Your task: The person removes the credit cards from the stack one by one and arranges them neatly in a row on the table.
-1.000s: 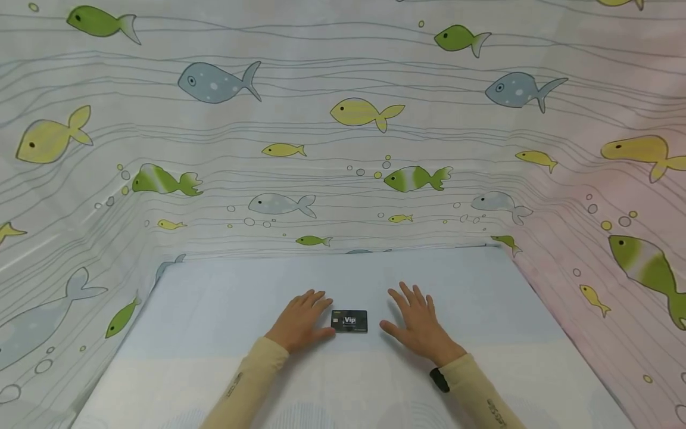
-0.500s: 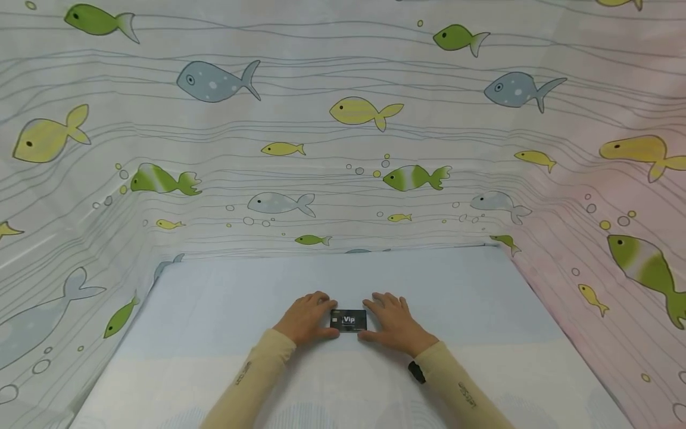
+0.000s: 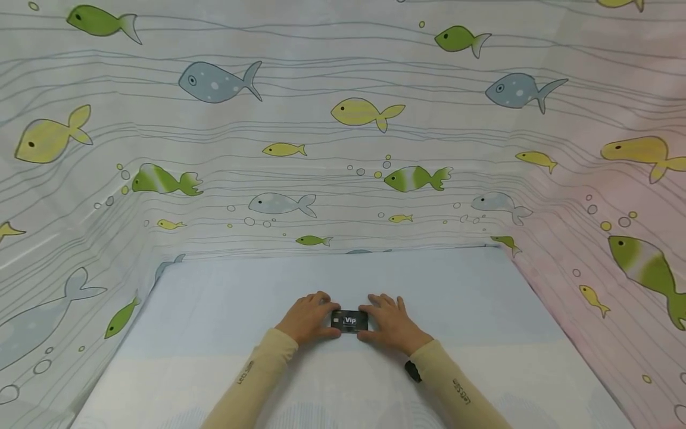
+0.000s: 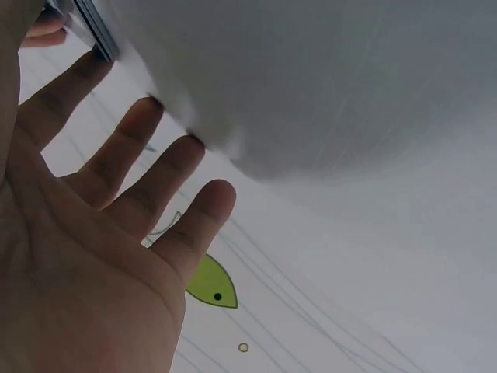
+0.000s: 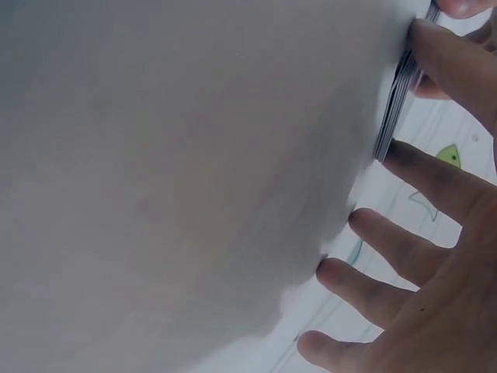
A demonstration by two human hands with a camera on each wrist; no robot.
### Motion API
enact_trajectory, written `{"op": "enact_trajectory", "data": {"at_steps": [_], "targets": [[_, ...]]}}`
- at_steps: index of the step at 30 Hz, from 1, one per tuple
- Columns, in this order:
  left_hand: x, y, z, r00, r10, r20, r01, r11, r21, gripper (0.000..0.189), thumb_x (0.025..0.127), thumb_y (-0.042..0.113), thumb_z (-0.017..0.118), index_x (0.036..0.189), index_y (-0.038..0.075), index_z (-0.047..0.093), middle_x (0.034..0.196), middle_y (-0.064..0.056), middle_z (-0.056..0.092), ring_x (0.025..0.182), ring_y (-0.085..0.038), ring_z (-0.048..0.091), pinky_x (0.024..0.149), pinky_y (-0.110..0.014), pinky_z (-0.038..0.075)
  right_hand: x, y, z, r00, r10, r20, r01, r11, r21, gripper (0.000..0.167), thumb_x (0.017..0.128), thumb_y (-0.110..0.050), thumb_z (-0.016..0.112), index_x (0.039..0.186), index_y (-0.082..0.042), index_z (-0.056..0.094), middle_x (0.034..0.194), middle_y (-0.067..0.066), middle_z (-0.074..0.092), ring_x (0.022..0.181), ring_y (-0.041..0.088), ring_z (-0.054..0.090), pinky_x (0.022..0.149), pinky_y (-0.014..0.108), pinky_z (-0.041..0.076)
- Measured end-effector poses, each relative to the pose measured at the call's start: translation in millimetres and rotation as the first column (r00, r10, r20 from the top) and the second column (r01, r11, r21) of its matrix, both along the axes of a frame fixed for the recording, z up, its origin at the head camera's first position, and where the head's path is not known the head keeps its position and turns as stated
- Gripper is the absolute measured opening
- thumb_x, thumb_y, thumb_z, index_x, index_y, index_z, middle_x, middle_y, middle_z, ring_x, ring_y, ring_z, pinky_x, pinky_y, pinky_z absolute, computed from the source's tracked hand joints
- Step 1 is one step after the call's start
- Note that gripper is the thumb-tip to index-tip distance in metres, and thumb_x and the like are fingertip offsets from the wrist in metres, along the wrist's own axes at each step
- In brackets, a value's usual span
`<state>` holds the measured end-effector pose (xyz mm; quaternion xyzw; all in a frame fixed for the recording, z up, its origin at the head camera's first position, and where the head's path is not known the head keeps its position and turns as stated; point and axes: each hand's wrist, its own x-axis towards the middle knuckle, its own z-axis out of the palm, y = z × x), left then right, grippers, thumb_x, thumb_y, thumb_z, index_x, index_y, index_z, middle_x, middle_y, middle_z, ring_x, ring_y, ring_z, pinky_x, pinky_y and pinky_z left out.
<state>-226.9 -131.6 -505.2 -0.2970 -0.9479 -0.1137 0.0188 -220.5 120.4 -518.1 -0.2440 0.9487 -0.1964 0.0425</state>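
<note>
A small stack of black bank-style cards (image 3: 349,322), the top one marked "Vip" with a chip at its left, lies flat on the table in the head view. My left hand (image 3: 306,320) pinches its left end between thumb and index finger. At the right end my right hand (image 3: 395,326) grips it the same way. Layered card edges (image 5: 394,105) show in the right wrist view, between thumb and index finger. In the left wrist view only a corner of the stack (image 4: 95,31) appears, by the index fingertip; the other fingers are spread with their tips at the tabletop.
The table (image 3: 225,298) has a pale blue and white cover. Fish-printed sheeting (image 3: 343,167) encloses it at the back and on both sides. A black wristband (image 3: 413,370) shows at the right cuff.
My right hand has come in from the right and closed on the stack's right end. My left thumb and index finger have closed in on the left end. The stack has barely moved.
</note>
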Motion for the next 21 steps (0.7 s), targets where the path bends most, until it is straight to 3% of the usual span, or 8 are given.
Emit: {"op": "enact_trajectory", "data": {"at_steps": [9, 13, 21], "targets": [[1.9, -0.9, -1.6, 1.000, -0.004, -0.005, 0.004, 1.000, 0.019, 0.057, 0.084, 0.047, 0.079, 0.130, 0.015, 0.067, 0.127, -0.013, 0.061, 0.114, -0.036, 0.061, 0.099, -0.053, 0.047, 0.9, -1, 0.5, 1.000, -0.017, 0.007, 0.017, 1.000, -0.006, 0.062, 0.087, -0.049, 0.077, 0.138, -0.018, 0.062, 0.153, 0.015, 0.044, 0.143, 0.040, 0.036, 0.113, 0.071, 0.016], [3.6, -1.7, -1.3, 1.000, 0.008, -0.021, -0.008, 1.000, 0.018, 0.059, 0.084, 0.049, 0.079, 0.132, 0.016, 0.066, 0.124, -0.012, 0.061, 0.113, -0.034, 0.061, 0.098, -0.052, 0.048, 2.3, -2, 3.1, 1.000, -0.010, -0.028, 0.010, 1.000, -0.013, 0.061, 0.087, -0.048, 0.077, 0.137, -0.017, 0.062, 0.152, 0.015, 0.046, 0.141, 0.038, 0.038, 0.112, 0.070, 0.018], [12.8, -7.7, 14.7, 0.993, -0.023, -0.118, 0.024, 1.000, 0.006, 0.060, 0.083, 0.049, 0.080, 0.129, 0.013, 0.067, 0.108, -0.006, 0.062, 0.098, -0.026, 0.060, 0.082, -0.044, 0.051, 11.1, -7, 13.5, 0.992, 0.022, -0.125, -0.025, 0.999, -0.027, 0.061, 0.089, -0.048, 0.076, 0.138, -0.016, 0.062, 0.138, 0.011, 0.055, 0.131, 0.034, 0.050, 0.110, 0.067, 0.027]]}}
